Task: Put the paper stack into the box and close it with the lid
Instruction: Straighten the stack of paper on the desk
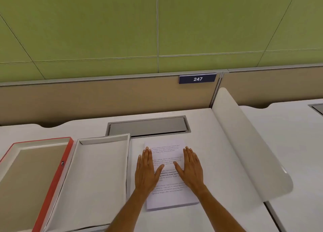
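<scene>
A white paper stack [170, 196] with printed text lies flat on the white desk, right of centre. My left hand [147, 170] rests flat on its left edge and my right hand [192, 168] lies flat on its right part, fingers spread, holding nothing. Just left of the stack sits an open white box [97, 175], its inside bare. Further left lies a red-edged lid [52, 188], inner side up, touching the box's left wall.
A grey cable hatch [148, 125] is set into the desk [218, 153] behind the papers. A curved translucent divider [253, 153] rises on the right. A tan partition with a "247" sign [197, 78] bounds the back.
</scene>
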`<state>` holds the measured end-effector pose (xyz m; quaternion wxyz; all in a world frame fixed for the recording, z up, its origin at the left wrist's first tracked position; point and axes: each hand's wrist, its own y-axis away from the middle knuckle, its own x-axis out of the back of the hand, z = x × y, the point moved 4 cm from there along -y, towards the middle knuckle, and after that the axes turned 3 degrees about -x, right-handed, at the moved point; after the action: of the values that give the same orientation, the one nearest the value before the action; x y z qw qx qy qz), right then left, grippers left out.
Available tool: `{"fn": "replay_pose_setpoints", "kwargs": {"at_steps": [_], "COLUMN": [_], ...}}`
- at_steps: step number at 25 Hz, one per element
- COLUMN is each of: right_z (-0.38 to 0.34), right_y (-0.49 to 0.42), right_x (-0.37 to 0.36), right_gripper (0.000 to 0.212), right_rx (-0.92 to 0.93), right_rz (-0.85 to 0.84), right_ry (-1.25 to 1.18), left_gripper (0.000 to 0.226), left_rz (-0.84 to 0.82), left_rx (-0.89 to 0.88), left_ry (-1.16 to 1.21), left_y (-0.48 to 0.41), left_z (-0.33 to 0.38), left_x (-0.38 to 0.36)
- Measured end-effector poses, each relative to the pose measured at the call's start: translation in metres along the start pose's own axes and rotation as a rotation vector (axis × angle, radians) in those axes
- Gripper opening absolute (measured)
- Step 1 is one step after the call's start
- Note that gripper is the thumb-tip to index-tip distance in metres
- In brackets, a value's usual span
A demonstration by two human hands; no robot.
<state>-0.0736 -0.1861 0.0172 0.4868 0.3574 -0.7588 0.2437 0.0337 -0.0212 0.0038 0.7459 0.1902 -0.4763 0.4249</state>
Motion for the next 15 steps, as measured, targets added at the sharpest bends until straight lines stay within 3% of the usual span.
{"fn": "replay_pose_setpoints", "kwargs": {"at_steps": [10,15], "right_z": [0.002,0.001], "right_y": [0.016,0.007], "right_x": [-0.013,-0.008], "right_gripper": [0.094,0.106], "right_rx": [-0.214,-0.414], "right_rz": [-0.062,-0.124], "right_ry": [-0.101,-0.175], "left_gripper": [0.094,0.108], "left_rz": [-0.072,-0.103], "left_rx": [0.065,0.332], "left_ry": [-0.019,0.043], "left_y": [0.013,0.015], "left_z": [-0.005,-0.001], "left_x": [-0.010,-0.004]}}
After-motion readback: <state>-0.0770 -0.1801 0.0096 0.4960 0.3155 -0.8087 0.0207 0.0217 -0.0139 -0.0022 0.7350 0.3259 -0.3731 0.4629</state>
